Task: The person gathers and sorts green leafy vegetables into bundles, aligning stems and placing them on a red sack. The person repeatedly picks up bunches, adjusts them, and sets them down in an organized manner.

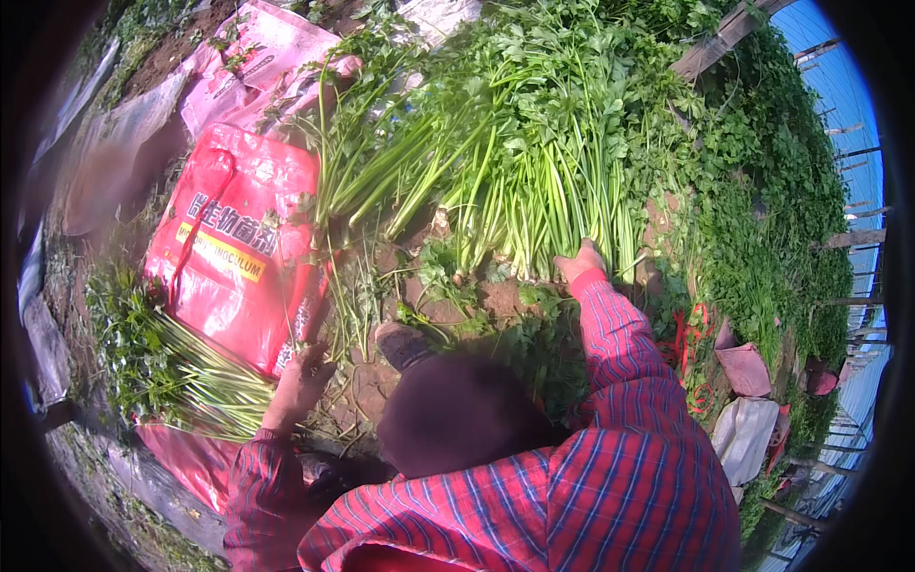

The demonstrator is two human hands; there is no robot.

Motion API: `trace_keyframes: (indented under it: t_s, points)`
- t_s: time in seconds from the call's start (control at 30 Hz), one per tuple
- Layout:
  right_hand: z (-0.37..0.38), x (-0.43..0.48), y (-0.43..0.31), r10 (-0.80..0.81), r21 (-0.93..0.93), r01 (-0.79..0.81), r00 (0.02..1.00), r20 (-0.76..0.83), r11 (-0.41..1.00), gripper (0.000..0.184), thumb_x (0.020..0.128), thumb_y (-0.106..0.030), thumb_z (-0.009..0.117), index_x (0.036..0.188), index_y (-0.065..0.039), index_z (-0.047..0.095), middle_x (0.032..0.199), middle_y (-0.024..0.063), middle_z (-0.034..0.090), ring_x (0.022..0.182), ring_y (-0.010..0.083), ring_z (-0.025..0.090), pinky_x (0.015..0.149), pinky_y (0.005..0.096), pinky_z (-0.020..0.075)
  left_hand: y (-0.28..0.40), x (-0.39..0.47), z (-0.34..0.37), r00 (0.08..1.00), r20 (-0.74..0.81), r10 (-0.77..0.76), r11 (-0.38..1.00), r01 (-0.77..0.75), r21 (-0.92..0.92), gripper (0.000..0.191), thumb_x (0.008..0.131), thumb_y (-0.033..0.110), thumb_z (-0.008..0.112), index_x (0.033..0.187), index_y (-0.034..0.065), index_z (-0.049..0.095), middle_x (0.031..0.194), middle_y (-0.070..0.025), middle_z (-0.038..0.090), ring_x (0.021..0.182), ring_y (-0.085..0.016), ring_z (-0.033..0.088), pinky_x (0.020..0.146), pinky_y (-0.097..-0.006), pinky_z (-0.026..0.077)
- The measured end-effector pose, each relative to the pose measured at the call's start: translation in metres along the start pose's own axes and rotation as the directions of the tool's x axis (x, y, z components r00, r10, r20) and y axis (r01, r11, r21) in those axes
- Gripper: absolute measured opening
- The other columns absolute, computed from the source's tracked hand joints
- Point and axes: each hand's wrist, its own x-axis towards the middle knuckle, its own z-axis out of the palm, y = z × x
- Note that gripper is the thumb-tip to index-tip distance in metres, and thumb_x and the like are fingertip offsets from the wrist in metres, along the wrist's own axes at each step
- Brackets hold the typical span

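My right hand reaches forward to the cut ends of a wide row of green celery stalks on the soil. It grips some stalks near their base, its fingertips partly hidden among them. My left hand is low on the left, by the lower corner of a red plastic bag bearing printed writing. Its fingers are curled, and I cannot tell whether they hold anything. Beside that hand lies a bundle of celery, partly under the bag, its leaves pointing left.
Pink plastic sacks lie at the back left. Loose leaves and stems litter the soil around a dark shoe. Dense leafy plants stand on the right, with a wooden post above. Red ties and a white sack lie at right.
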Motion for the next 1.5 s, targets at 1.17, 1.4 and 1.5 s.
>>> trace_keyframes:
  t_s: [1.17,1.4,1.5]
  points:
    - [0.149,-0.040,-0.120,-0.024,0.127,-0.009,0.967,0.255,0.992,0.037,0.083,-0.009,0.059,0.120,-0.009,0.056,0.091,0.0100,0.065,0.072,0.0226,0.062,0.071,0.0325,0.0505,-0.061,0.062,0.004,0.992,0.054,-0.116,0.981,0.123,-0.153,0.036,0.089,0.021,0.062,0.116,-0.0028,0.056,0.099,-0.0169,0.066,0.091,-0.020,0.063,0.081,-0.0313,0.049]
    - [0.126,-0.042,-0.091,-0.258,0.317,0.274,0.962,-0.092,0.908,0.020,0.083,-0.011,0.063,0.102,-0.004,0.061,0.087,0.0078,0.066,0.078,0.0194,0.062,0.071,0.0322,0.0485,-0.066,0.053,0.005,0.994,0.078,-0.081,0.972,0.096,-0.214,0.034,0.089,0.018,0.062,0.114,-0.0042,0.057,0.098,-0.0131,0.066,0.090,-0.014,0.060,0.080,-0.0282,0.047]
    - [0.097,-0.036,-0.022,-0.043,0.157,0.105,0.935,-0.352,0.982,0.022,0.082,-0.018,0.065,0.097,-0.004,0.058,0.094,0.0128,0.065,0.084,0.0272,0.063,0.073,0.0368,0.0487,-0.063,0.042,0.001,0.978,0.075,-0.192,0.976,0.199,-0.089,0.041,0.092,0.023,0.058,0.120,-0.0071,0.052,0.103,-0.0116,0.062,0.093,-0.016,0.057,0.082,-0.0293,0.046]
